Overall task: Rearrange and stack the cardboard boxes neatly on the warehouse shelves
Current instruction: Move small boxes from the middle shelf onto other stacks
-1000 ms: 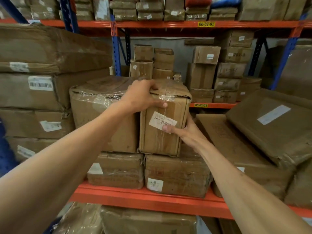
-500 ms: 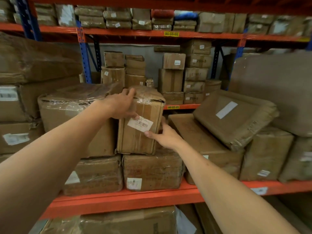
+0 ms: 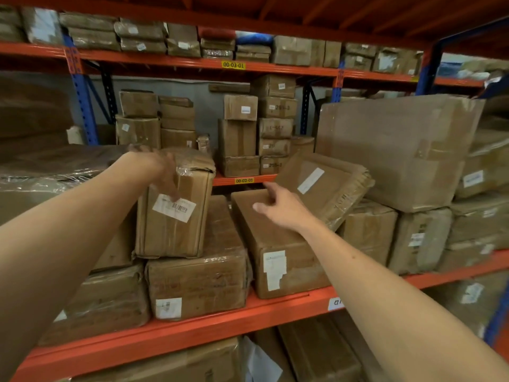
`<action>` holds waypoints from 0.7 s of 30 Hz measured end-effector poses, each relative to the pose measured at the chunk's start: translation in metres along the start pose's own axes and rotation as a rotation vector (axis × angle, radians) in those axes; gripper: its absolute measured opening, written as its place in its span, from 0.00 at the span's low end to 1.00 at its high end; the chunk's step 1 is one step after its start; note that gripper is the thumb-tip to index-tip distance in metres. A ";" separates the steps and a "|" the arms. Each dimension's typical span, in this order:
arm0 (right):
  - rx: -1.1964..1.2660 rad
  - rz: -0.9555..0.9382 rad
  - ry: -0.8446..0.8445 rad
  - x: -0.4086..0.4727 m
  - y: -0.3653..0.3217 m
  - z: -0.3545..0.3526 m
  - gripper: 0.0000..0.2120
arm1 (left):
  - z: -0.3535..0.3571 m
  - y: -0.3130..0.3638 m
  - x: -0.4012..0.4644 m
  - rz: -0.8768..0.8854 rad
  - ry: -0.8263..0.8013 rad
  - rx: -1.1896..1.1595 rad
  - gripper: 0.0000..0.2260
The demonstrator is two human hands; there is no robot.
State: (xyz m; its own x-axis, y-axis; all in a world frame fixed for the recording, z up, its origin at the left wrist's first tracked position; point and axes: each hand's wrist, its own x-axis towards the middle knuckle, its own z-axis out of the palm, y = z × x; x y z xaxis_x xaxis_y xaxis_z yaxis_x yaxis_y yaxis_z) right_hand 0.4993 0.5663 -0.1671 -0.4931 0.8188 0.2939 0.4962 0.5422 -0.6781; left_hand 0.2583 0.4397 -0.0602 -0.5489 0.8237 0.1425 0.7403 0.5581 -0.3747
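An upright taped cardboard box (image 3: 176,230) with a white barcode label stands on a flat wrapped box (image 3: 198,282) on the orange shelf (image 3: 248,312). My left hand (image 3: 159,169) lies blurred over its top front edge, fingers hanging loose down to the label, not gripping. My right hand (image 3: 278,208) hovers open, apart from that box, above a long brown box (image 3: 275,244) to its right. A flat box (image 3: 325,188) with a white label leans tilted across that long box's far end.
A big carton (image 3: 399,150) sits on smaller boxes at the right. Plastic-wrapped boxes (image 3: 55,172) fill the left. Behind, a second rack holds small stacked boxes (image 3: 256,128). More boxes lie on the top shelf (image 3: 192,62) and below the orange beam.
My right hand has let go of the upright box's right side and moved right over the long box. My left hand has loosened on the box top. The view has swung right.
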 end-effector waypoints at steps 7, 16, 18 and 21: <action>-0.049 0.326 0.697 0.002 0.084 -0.076 0.39 | -0.042 0.102 -0.003 0.084 0.191 -0.036 0.53; 0.285 0.404 0.405 -0.001 0.156 -0.082 0.51 | -0.066 0.298 0.009 0.457 0.325 -0.169 0.50; 0.256 0.354 0.395 0.005 0.156 -0.081 0.47 | -0.070 0.318 0.017 0.478 0.339 -0.143 0.52; 0.274 0.256 0.386 0.013 0.152 -0.080 0.39 | -0.072 0.317 0.026 0.522 0.388 -0.141 0.50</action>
State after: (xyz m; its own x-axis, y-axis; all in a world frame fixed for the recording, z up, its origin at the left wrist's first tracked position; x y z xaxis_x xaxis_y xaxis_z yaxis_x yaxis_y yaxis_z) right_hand 0.6252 0.6748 -0.2128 -0.0568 0.9562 0.2872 0.3363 0.2892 -0.8963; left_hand 0.5070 0.6453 -0.1092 0.0555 0.9510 0.3043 0.9293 0.0622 -0.3641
